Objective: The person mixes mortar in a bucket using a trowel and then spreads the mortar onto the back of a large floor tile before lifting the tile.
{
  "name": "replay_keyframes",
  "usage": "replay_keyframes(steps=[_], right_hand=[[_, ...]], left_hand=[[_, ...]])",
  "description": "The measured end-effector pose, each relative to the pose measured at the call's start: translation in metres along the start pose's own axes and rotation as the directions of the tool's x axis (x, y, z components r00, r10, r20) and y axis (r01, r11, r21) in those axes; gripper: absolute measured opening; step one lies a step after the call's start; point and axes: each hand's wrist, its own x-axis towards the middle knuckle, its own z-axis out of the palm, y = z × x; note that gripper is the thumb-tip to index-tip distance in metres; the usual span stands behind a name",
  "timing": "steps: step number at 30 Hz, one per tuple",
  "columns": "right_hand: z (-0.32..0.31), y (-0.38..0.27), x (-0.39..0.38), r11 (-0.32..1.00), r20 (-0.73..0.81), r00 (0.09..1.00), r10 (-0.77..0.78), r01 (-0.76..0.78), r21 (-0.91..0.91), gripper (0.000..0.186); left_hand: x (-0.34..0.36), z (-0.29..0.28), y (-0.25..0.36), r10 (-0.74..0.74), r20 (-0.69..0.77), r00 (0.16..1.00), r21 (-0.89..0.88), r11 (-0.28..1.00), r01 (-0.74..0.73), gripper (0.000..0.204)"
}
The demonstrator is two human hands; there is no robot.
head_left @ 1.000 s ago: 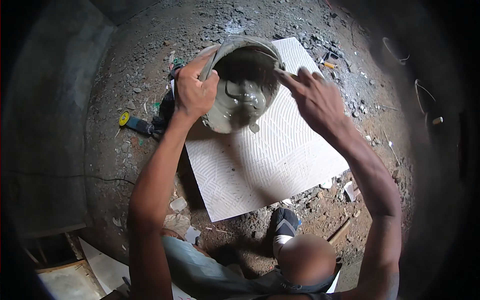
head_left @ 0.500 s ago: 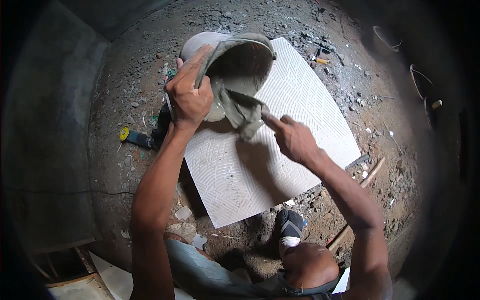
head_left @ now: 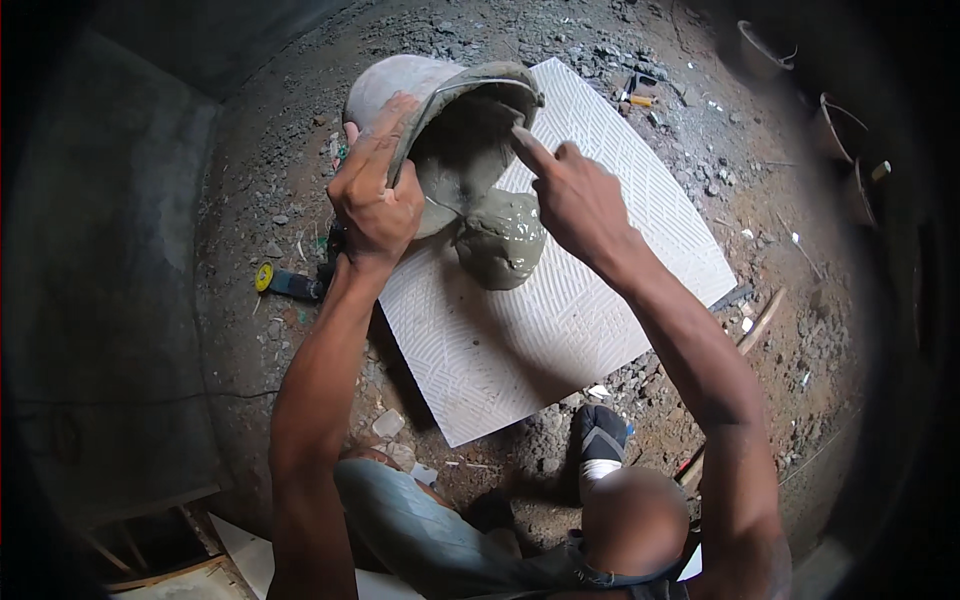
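Note:
A bucket coated with grey mortar lies tipped, its mouth toward me, over a large pale tile with a ridged back. My left hand grips the left side of its rim, thumb at the edge and fingers along the outer wall. At the right side of the mouth, my right hand is closed on a mortar-smeared trowel; the blade is mostly hidden inside. A wet lump of mortar rests on the tile just below the bucket's mouth.
An angle grinder with a yellow disc lies left of the tile. Rubble covers the ground around. At right are a wooden stick and more buckets. My shod foot is by the tile's near edge; a wall stands left.
My right hand has moved up and into the bucket's mouth with the trowel. A bigger lump of mortar now sits on the tile. The left hand keeps its hold on the rim.

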Motion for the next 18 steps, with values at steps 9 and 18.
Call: replay_keyframes(steps=[9,18], right_hand=[[0.021,0.017,0.018,0.988,0.054,0.991,-0.126,0.120,0.095,0.045],[0.037,0.034,-0.032,0.934,0.146,0.980,-0.135,0.077,0.350,0.058]], left_hand=[[0.005,0.003,0.003,0.135,-0.013,0.991,0.012,0.991,-0.135,0.054],[0.008,0.010,0.003,0.255,-0.017,0.967,0.002,0.967,-0.255,0.053]])
